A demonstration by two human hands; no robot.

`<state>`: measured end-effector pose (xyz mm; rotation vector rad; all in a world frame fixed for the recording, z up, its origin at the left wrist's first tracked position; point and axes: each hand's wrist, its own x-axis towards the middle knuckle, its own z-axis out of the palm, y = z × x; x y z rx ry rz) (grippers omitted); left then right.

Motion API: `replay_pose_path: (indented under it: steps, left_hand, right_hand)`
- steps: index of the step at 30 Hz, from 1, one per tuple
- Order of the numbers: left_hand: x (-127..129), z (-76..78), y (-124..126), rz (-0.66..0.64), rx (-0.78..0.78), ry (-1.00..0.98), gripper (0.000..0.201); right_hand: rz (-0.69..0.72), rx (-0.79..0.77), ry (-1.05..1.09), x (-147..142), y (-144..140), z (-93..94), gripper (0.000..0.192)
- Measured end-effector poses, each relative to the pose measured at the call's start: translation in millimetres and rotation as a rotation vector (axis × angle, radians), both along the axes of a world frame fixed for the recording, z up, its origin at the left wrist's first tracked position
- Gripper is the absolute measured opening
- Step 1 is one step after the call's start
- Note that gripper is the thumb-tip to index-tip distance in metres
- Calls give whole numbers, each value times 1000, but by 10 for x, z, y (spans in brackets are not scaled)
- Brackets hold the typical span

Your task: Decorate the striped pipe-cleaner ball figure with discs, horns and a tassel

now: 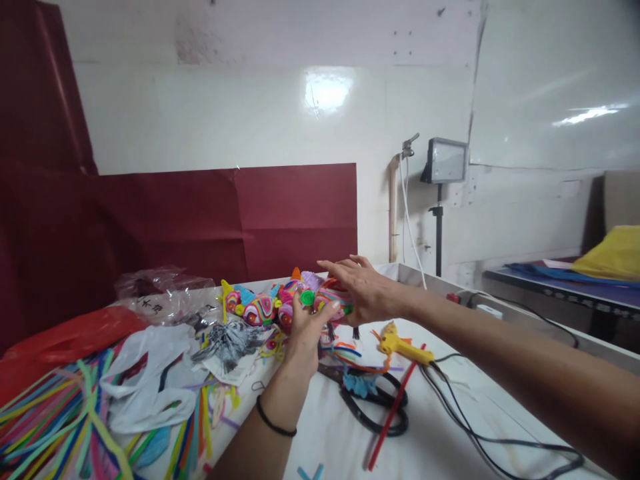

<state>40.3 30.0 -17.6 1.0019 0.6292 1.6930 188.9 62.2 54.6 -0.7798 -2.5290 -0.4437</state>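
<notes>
Left hand [304, 333] and right hand [373, 293], fingers half spread, flank a striped ornament [332, 292] over the counter [330, 440]; whether either grips it, I cannot tell; scissors [383, 398], red strip [397, 408] and yellow glue gun [406, 347] lie nearer; white bag [145, 360] and pipe cleaners [55, 413] crowd the left.

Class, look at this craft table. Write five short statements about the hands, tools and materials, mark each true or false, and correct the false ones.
1. A dark band circles the wrist below the left hand. True.
2. The glue gun is blue. False: the glue gun is yellow.
3. A red strip lies across the handles of the black scissors. True.
4. The hands are far apart. False: the right hand is close to the left hand, both at the colourful figures.
5. The white plastic bag lies right of the scissors. False: the white plastic bag lies to their left.
</notes>
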Motion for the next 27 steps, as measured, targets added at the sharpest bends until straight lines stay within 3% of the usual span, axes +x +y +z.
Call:
replay_pose_path:
  steps: [13,27]
  left_hand:
    - [-8,6,-4,-12,5,14,83]
    - [1,11,-25,-6,17,34,95]
  right_hand:
    - [41,33,38,33,-49,-11,99]
    - [22,36,21,48,-12,-10,100]
